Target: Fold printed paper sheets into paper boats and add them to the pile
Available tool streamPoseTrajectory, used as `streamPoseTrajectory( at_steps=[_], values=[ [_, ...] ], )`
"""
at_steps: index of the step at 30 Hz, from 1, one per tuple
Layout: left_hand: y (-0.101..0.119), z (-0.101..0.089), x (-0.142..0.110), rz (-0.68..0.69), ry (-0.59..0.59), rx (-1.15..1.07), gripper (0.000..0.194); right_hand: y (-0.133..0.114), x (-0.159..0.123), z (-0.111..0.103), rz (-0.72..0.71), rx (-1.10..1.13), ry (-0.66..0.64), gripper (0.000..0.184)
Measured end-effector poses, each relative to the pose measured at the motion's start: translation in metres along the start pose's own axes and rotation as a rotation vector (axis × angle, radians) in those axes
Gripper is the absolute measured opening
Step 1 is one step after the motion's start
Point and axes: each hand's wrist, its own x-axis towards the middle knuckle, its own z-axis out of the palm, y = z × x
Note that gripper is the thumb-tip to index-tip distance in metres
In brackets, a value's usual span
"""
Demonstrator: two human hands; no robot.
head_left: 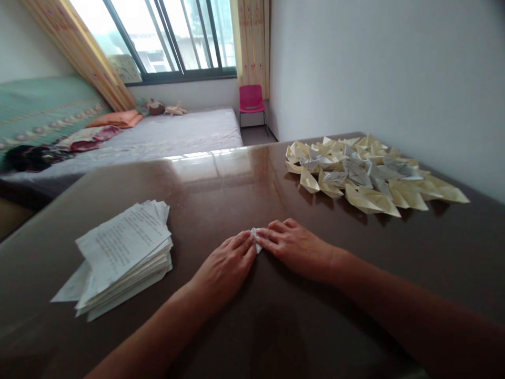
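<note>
A small folded piece of paper [258, 247] lies on the brown tabletop in front of me, mostly covered by my fingers. My left hand [229, 260] presses on its left side with the fingers held together. From the right, my right hand [290, 242] bears down on the other side, its fingertips on the paper. Only a pale strip and a pointed lower corner show between the hands. To the left is a stack of printed sheets [126, 247], loosely piled. Many folded paper boats [366, 197], cream and white, stand crowded together at the far right.
The glossy brown table [221, 195] reaches to the white wall [374, 68] on the right. Beyond it are a bed [189, 129] with folded bedding and soft toys, a pink chair [251, 99] and a window [173, 37] with curtains.
</note>
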Motion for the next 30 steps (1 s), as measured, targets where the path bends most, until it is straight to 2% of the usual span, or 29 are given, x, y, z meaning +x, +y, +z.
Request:
streamPoseTrajectory(
  at_steps=[7, 13, 16, 18, 21, 24, 27, 30],
  values=[
    [0.011, -0.002, 0.002, -0.007, -0.063, 0.105, 0.041, -0.019, -0.004, 0.026, 0.059, -0.126, 0.077, 0.043],
    [0.014, -0.002, 0.006, -0.056, -0.077, 0.045, 0.040, -0.028, 0.000, 0.051, 0.110, -0.199, 0.116, 0.047],
    [0.012, 0.000, 0.008, -0.073, -0.048, -0.029, 0.038, -0.031, 0.007, 0.054, 0.127, -0.217, 0.092, 0.046],
    [0.007, 0.004, 0.009, -0.085, 0.011, -0.087, 0.030, -0.030, 0.011, 0.048, 0.149, -0.192, 0.064, 0.045],
    [-0.003, 0.014, 0.009, -0.186, 0.170, -0.222, 0.020, -0.020, 0.015, 0.032, 0.163, -0.073, 0.055, 0.040],
    [-0.012, 0.023, 0.007, -0.364, 0.280, -0.259, 0.020, -0.002, 0.015, 0.023, 0.184, 0.197, 0.119, 0.036],
    [-0.014, 0.026, 0.006, -0.411, 0.285, -0.249, 0.038, 0.012, 0.015, 0.027, 0.273, 0.404, 0.232, 0.046],
    [-0.010, 0.026, 0.007, -0.392, 0.286, -0.280, 0.035, 0.016, 0.017, 0.032, 0.313, 0.544, 0.236, 0.047]
  ],
)
